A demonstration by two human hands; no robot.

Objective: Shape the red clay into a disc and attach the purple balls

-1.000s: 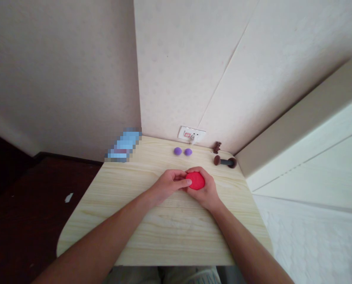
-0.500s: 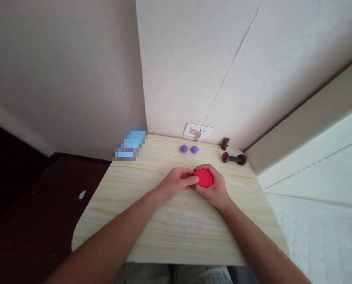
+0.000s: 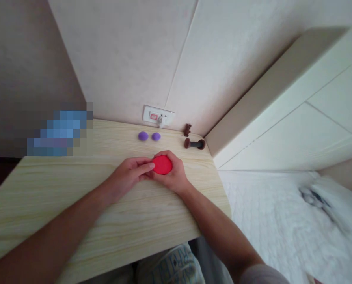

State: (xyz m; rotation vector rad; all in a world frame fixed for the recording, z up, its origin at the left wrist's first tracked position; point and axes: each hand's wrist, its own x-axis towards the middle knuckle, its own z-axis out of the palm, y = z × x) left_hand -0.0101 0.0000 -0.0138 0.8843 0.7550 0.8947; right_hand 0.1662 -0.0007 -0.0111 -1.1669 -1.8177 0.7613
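Observation:
A flat red disc [image 3: 163, 165], soft-looking like modelling clay, is held between my two hands over the tabletop. My right hand [image 3: 177, 175] curls around its right side, thumb near the lower edge and fingers along the top. With its thumb on the left edge of the disc, my left hand [image 3: 131, 171] pinches it; the fingers beneath are partly hidden. Two purple lumps, a larger one [image 3: 143, 136] and a smaller one [image 3: 156, 136], lie apart on the table beyond my hands.
On the pale wooden table [image 3: 128, 232], a dark dumbbell-shaped object [image 3: 195, 144] and a small brown figurine [image 3: 187, 130] stand at the back right. A wall socket [image 3: 150, 114] holds a plug. A blurred blue item [image 3: 65, 128] is at left. A white bed [image 3: 261, 213] adjoins on the right.
The view has swung to the right, so the table appears further left and more of the bed shows. Both hands keep nearly the same hold on the red disc.

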